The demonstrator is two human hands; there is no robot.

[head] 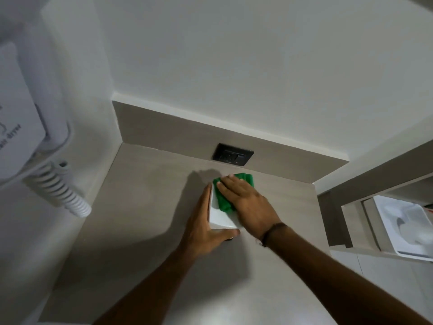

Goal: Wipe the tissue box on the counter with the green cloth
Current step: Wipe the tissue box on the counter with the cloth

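Head view. White, smooth, square box (221,218) on grey matte bench (145,207), near back wall, just before black socket (233,154). Box top mostly hidden under cloth (225,198) and hands; opening not visible. Green cloth, nubby, crumpled, pressed flat on top by right hand (248,202), fingers spread, not clenched. Left hand (206,221) clasping box's left side, thumb along front. Coiled white cord (61,191) at left, blurred.

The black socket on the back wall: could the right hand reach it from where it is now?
Probably yes. The right hand lies on the green cloth atop the tissue box, just before the socket, with only bare counter between.
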